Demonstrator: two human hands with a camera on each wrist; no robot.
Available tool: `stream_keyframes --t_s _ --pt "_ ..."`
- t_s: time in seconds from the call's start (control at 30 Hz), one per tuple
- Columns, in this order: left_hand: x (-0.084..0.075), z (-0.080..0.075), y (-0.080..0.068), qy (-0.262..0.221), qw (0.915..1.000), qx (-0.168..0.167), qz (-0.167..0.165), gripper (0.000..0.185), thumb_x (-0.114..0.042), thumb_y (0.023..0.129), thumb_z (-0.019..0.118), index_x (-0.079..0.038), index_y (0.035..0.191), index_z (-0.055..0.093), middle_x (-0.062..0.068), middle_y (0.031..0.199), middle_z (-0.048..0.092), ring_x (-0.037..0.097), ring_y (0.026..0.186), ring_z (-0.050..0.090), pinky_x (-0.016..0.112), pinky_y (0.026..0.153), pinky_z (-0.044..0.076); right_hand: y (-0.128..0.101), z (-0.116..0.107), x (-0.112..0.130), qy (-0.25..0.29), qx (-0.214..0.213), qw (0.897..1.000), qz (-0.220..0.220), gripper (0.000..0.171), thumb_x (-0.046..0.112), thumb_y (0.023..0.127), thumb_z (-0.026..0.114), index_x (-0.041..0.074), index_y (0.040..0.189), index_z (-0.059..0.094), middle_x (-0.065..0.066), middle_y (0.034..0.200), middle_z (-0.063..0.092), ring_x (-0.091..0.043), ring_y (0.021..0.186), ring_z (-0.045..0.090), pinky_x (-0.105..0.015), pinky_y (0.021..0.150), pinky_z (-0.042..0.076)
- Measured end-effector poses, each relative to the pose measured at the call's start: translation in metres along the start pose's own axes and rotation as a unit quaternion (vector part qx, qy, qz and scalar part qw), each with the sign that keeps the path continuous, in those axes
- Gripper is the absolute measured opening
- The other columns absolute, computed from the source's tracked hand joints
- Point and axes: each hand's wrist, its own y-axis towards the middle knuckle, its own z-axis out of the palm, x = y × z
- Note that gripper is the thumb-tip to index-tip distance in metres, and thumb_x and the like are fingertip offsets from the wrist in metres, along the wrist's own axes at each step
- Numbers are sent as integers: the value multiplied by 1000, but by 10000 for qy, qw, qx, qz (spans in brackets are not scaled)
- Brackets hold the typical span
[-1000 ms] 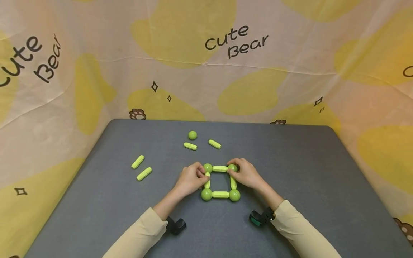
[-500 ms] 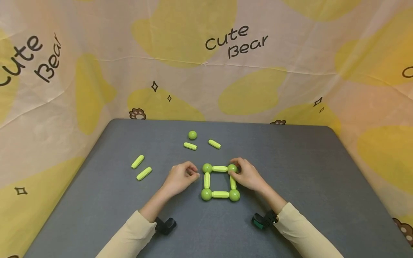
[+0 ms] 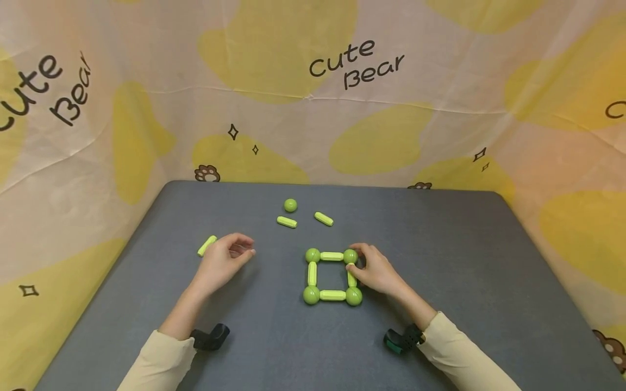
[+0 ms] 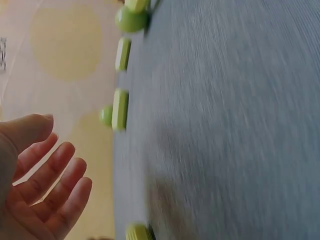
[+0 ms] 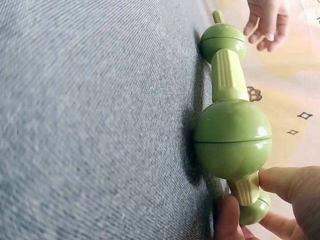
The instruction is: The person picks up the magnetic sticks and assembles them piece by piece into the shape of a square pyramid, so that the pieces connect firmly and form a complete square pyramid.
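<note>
A green square frame (image 3: 332, 276) of four balls joined by four short rods lies flat near the middle of the grey bench (image 3: 464, 260). The right hand (image 3: 379, 271) rests at the frame's right side, its fingers (image 5: 285, 182) pinching the right-hand rod (image 3: 351, 276) between the two right corner balls. The left hand (image 3: 222, 262) hovers well apart from the frame, to its left, fingers (image 4: 55, 190) loosely spread and holding nothing. Just beside that hand lies a loose rod (image 3: 207, 245); a second may be hidden under the palm, though the head view does not settle that. Farther back on the bench sit a loose ball (image 3: 290, 205) and two more rods (image 3: 286, 221) (image 3: 324, 219), near each other. A patterned yellow cloth (image 3: 313, 98) backs the bench.
</note>
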Motion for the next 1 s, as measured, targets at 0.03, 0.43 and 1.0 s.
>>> stream_keyframes --t_s 0.03,0.43,1.0 --pt "4 -3 -1 46 10000 -61 2 18 -18 76 67 -12 92 62 0 85 63 12 73 60 29 64 49 0 0 0 25 -20 10000 16 46 22 78 64 9 119 47 -10 99 51 -15 69 53 -28 60 42" --pt "49 -23 -12 534 9967 -384 -469 24 -19 74 68 -8 94 64 8 87 65 20 75 63 39 66 47 0 3 -1 137 -188 9996 152 44 22 77 65 12 118 49 -8 102 54 -20 88 51 -36 71 40" --pt "65 -24 -19 1086 9916 -118 -699 29 -19 69 70 -5 94 66 10 85 66 22 73 62 37 64 43 -1 3 1 782 -64 9937 800 45 20 78 63 12 120 47 -11 97 50 -12 49 52 -26 50 44"
